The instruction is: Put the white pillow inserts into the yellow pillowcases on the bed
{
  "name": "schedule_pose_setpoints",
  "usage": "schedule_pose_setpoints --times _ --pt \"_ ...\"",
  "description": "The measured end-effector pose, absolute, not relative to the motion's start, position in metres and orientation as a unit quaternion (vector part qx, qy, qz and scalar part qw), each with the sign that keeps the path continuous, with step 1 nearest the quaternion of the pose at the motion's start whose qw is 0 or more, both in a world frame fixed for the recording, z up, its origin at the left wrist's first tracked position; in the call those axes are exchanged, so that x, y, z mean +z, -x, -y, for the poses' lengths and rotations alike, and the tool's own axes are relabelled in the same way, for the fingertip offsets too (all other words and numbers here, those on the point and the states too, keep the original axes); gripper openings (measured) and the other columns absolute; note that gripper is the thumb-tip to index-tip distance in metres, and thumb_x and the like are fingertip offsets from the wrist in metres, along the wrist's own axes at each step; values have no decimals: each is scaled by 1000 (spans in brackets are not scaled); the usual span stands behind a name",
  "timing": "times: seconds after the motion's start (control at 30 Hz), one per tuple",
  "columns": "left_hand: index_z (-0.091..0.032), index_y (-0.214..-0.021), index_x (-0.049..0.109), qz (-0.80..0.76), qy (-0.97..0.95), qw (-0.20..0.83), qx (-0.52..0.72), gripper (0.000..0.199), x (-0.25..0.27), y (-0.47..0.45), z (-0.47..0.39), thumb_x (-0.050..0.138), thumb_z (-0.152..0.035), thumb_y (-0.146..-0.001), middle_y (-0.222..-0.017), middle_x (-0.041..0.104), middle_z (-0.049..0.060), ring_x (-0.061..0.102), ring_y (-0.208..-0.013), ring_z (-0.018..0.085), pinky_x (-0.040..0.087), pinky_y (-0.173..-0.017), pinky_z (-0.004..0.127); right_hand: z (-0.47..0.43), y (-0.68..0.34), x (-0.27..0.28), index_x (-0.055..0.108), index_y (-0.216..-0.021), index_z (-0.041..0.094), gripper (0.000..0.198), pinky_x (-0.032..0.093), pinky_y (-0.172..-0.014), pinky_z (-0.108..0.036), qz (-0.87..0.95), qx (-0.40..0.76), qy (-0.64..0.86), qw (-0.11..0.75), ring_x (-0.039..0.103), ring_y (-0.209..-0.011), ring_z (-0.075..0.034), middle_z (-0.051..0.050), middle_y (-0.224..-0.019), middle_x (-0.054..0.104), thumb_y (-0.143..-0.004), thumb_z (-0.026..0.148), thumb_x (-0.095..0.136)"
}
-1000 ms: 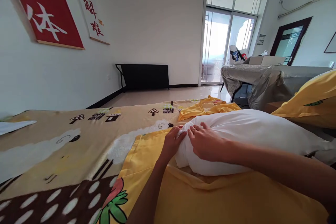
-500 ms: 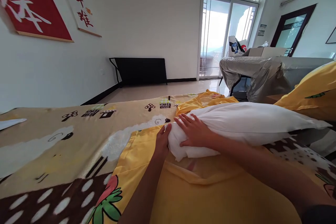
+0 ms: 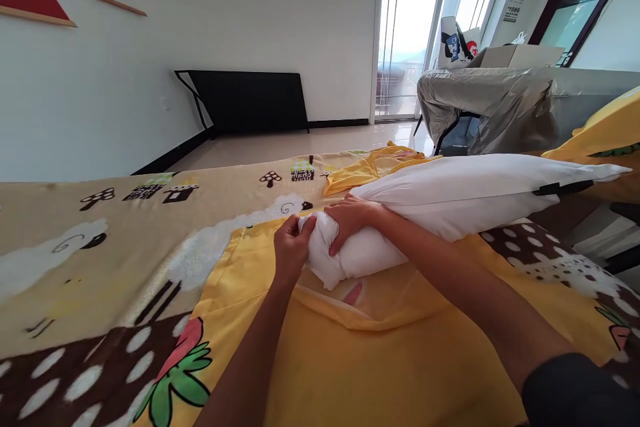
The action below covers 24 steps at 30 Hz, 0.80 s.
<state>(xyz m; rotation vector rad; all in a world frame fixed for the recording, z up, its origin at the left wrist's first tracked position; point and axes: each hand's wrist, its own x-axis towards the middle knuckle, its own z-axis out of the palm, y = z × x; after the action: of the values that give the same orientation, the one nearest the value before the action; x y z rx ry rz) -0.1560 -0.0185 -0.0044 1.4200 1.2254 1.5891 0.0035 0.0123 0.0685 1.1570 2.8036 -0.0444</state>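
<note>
A white pillow (image 3: 480, 197) lies lengthwise across the bed, its near corner bunched up over a yellow pillowcase (image 3: 400, 360). My left hand (image 3: 291, 250) pinches the end of that corner between thumb and fingers. Just to the right, my right hand (image 3: 350, 219) grips the pillow from above, thumb on the near side and fingertips hidden behind the fold. The pillowcase is spread flat, with a strawberry print at its lower left. Its opening edge sags in a curve below the pillow corner.
A patterned beige blanket (image 3: 125, 247) covers the bed. Crumpled yellow fabric (image 3: 370, 170) lies beyond the pillow, and another yellow piece (image 3: 607, 123) is at the right. A plastic-covered table (image 3: 505, 90) holds boxes. A black panel (image 3: 250, 103) leans against the wall.
My right hand has gone from lying spread on the pillow to gripping it. The pillow's bunched corner is squeezed narrower, and my left thumb has closed over its end. The view has tilted downward.
</note>
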Motion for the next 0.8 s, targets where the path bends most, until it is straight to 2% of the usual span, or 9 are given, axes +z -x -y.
schedule_pose_setpoints --times 0.13,0.23,0.33,0.43,0.5,0.57,0.63,0.7,0.8 --pt "-17 -57 50 -468 -598 321 566 32 8 157 24 71 -40 -66 -55 43 -5 37 -56 9 30 -51 18 -4 -10 61 63 -98 16 66 37 -88 -37 -924 -13 -380 30 62 -98 -28 -11 -100 69 -61 70 66" --pt "-17 -59 56 -453 -640 337 521 31 25 158 33 68 -45 -66 -57 51 -3 45 -56 11 34 -51 20 13 -20 57 64 -93 20 56 37 -85 -36 -916 -5 -400 -19 63 -92 -26 -6 -92 70 -65 69 64" --pt "-17 -68 62 -449 -648 319 526 33 45 164 45 59 -50 -72 -65 59 1 54 -65 15 40 -57 22 38 -29 59 64 -90 20 52 38 -82 -36 -903 33 -423 -65 64 -86 -25 -6 -87 70 -70 68 61" --pt "-18 -61 55 -498 -638 242 535 32 63 175 61 51 -46 -78 -53 56 1 53 -56 15 39 -57 24 65 -41 72 63 -84 19 47 39 -81 -35 -882 106 -445 -115 63 -85 -25 -7 -86 70 -72 65 61" --pt "-19 -55 50 -529 -673 237 460 33 73 182 73 49 -43 -78 -41 49 -1 48 -44 14 36 -52 25 79 -54 88 62 -81 19 41 40 -80 -34 -854 166 -464 -169 63 -85 -24 -6 -85 69 -74 60 61" --pt "-20 -55 52 -514 -740 272 337 33 80 185 86 47 -43 -78 -38 50 0 48 -41 15 35 -50 25 90 -72 109 61 -80 19 38 41 -81 -34 -811 224 -491 -226 62 -86 -24 -8 -85 69 -75 56 60" --pt "-20 -63 58 -449 -820 280 216 34 80 179 96 43 -44 -82 -48 59 2 55 -48 17 38 -53 26 99 -92 133 60 -79 17 37 40 -81 -35 -761 273 -522 -273 61 -86 -25 -10 -83 68 -75 54 59" --pt "-20 -76 63 -382 -879 255 128 34 72 163 102 40 -42 -85 -67 67 5 62 -64 19 42 -62 27 107 -110 157 59 -76 17 38 40 -80 -36 -706 311 -554 -313 60 -84 -25 -11 -81 67 -73 54 59" --pt "-18 -99 65 -347 -908 229 55 33 45 131 106 46 -40 -83 -99 69 12 64 -88 25 46 -76 32 121 -127 186 62 -78 18 40 41 -78 -38 -629 345 -590 -371 58 -82 -25 -10 -81 66 -73 57 59"
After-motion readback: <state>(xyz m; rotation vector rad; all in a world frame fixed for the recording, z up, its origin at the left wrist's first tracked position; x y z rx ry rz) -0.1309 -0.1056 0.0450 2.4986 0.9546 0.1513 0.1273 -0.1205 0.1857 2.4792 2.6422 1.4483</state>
